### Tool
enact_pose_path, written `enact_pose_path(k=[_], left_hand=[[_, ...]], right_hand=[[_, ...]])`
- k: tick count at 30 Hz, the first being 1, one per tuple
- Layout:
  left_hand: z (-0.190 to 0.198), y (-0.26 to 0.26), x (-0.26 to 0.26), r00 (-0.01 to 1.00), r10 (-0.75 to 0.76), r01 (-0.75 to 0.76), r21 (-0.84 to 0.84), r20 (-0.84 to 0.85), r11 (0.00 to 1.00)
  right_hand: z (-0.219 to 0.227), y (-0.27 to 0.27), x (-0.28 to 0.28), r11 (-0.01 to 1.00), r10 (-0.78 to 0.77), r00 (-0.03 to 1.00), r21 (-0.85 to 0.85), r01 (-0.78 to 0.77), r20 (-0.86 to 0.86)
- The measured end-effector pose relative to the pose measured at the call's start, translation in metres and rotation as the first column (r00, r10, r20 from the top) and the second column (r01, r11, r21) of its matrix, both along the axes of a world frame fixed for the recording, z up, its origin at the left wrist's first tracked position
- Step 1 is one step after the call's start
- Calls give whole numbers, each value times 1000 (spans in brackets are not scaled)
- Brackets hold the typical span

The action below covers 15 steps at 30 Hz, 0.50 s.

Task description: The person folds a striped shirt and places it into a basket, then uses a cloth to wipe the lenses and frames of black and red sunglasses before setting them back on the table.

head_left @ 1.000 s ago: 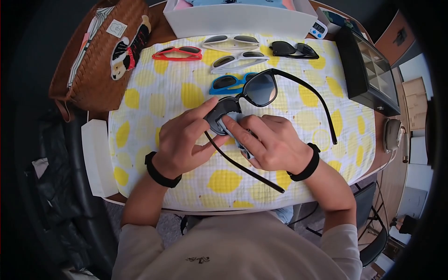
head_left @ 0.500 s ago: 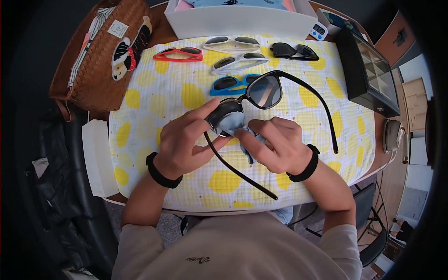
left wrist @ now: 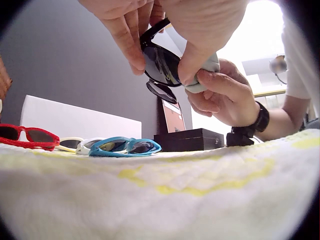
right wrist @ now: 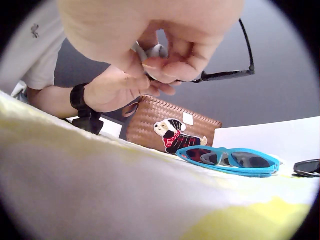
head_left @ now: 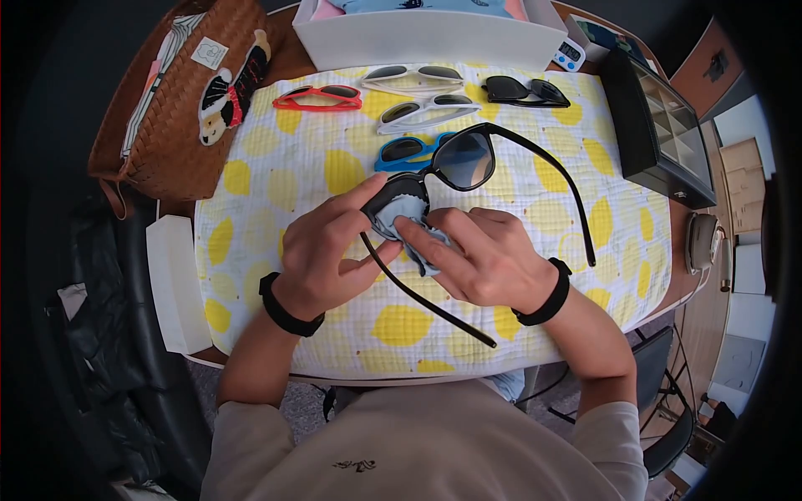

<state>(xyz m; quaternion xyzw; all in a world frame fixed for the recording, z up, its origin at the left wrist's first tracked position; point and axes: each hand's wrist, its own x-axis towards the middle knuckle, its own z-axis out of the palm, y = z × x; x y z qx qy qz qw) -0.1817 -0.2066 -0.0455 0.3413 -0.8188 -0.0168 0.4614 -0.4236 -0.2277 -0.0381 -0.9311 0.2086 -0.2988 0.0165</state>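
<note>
My left hand (head_left: 322, 246) grips a pair of black sunglasses (head_left: 465, 160) by the left lens, the temples spread wide. In the left wrist view that hand's thumb presses the lens (left wrist: 161, 62). A light blue-grey cleaning cloth (head_left: 407, 213) lies over the same lens, pinched in my right hand (head_left: 484, 255), whose index finger pushes it against the surface. Just beyond the held pair, blue sunglasses (head_left: 393, 154) rest on the lemon-print cloth (head_left: 405, 326). The right wrist view shows the right fingers curled, hiding most of the cleaning cloth.
Red sunglasses (head_left: 317, 98), two white pairs and folded black sunglasses (head_left: 525, 92) lie farther back. A white box (head_left: 434, 42) stands behind them. A woven basket (head_left: 196, 108) is at the left; a black compartment case (head_left: 656, 125) and a small timer (head_left: 569, 55) are at the right.
The right hand drew the cloth down and right off the lens middle, then moved back up-left onto it. The sunglasses rocked slightly; the left hand kept its hold.
</note>
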Motion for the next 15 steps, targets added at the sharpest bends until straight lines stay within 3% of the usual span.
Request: enact_pose_path(k=[15], left_hand=[[-1,1,3,999,26,-26,1,30,1000]], right_hand=[[-1,2,5,996,-85,983,24,90,-165]])
